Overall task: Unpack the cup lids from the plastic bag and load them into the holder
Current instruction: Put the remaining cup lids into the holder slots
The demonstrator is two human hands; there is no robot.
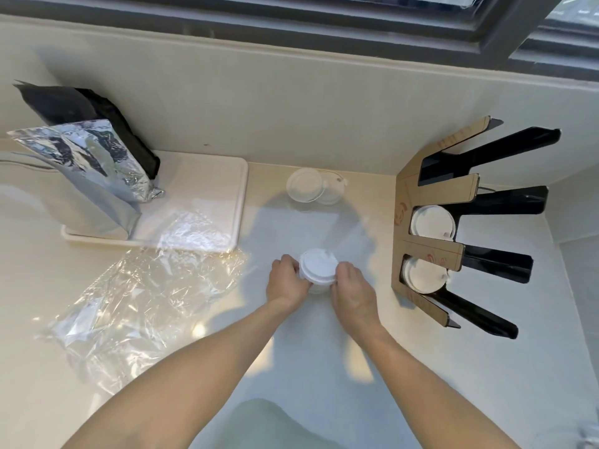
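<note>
A short stack of white cup lids point(317, 265) stands on the counter in the middle of the view. My left hand point(287, 281) grips its left side and my right hand point(351, 288) grips its right side. The empty clear plastic bag point(142, 306) lies crumpled to the left. The holder point(424, 251), wood-fronted with black slots, stands at the right. Two of its slots hold white lids point(432, 223), and its upper slot looks empty. A few more white lids point(312, 186) lie by the back wall.
A white tray point(210, 186) at the back left carries a silver foil pouch point(94, 166) and a black pouch point(81, 111). The wall and a window frame run along the back. A grey-green garment shows at the bottom edge.
</note>
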